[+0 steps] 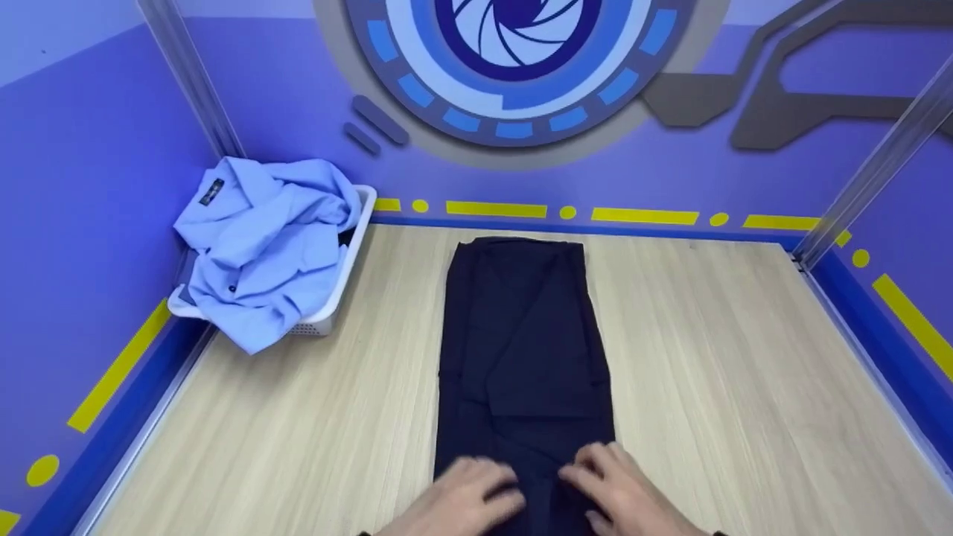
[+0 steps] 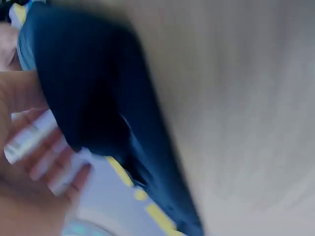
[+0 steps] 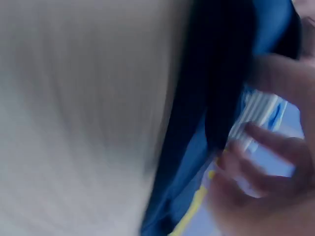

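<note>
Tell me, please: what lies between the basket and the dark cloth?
Only bare tabletop lies between the basket and the dark cloth; the head view shows this.

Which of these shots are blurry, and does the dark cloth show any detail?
Head view: blue garment fairly crisp, dark cloth showing faint fold lines, left hand and right hand slightly blurred; left wrist view: hand and tabletop smeared; right wrist view: similarly smeared.
</note>
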